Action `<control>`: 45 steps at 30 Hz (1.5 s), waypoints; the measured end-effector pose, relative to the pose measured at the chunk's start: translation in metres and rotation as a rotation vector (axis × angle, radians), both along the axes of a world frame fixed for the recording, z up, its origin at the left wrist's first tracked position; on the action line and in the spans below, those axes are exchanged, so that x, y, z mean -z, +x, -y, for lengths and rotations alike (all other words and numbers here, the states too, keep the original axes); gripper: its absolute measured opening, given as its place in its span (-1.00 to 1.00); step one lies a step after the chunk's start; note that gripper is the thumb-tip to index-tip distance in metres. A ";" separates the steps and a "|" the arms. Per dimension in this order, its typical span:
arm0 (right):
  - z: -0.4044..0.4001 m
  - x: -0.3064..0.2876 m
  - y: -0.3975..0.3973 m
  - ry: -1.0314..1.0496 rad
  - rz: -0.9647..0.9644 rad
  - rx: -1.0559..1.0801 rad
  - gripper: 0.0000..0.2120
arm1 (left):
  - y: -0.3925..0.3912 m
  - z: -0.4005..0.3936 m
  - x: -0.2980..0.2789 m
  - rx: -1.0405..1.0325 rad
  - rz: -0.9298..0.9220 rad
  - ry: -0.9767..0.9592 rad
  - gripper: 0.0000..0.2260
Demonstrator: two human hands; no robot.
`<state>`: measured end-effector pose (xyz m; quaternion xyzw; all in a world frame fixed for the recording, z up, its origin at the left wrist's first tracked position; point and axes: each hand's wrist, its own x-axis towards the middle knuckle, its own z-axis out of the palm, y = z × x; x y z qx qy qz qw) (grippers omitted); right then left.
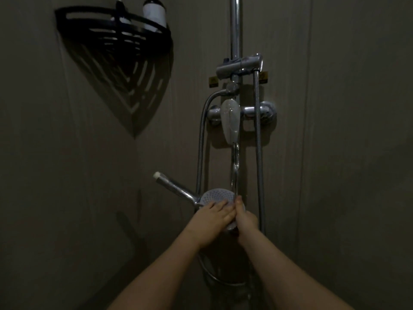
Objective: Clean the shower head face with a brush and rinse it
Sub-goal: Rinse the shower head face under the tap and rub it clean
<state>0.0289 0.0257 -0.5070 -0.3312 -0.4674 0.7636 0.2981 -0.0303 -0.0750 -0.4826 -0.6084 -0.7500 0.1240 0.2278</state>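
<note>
While water falls in a thin stream point(235, 168) from the tap spout point(230, 120) on the dim wall point(335, 153), the shower head point(218, 196) lies face-up directly beneath it, its handle point(176, 186) running up and to the left, long axis slanted away from both hands. The left hand point(214, 222) rests with fairly straight fingers laid flat across the perforated face; the right hand point(244, 218) curls round the head's right rim, thumb on the face. No brush is visible, so this is judged the rinse. The left hand lies nearer the handle, the right nearer the stream
</note>
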 end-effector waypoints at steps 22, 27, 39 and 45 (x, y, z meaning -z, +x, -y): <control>0.013 0.007 -0.017 0.561 0.441 0.221 -0.49 | 0.016 -0.011 0.026 -0.395 1.758 1.408 -0.50; 0.020 0.014 -0.021 1.105 0.677 0.213 -0.29 | 0.008 -0.011 0.031 -0.375 1.712 1.443 -0.76; 0.022 -0.006 -0.024 1.354 0.675 0.168 -0.49 | 0.004 -0.003 0.032 -0.387 1.567 1.437 -0.84; 0.006 0.003 -0.020 1.076 0.527 -0.040 -0.56 | -0.008 0.011 0.039 -0.371 1.459 1.314 -0.80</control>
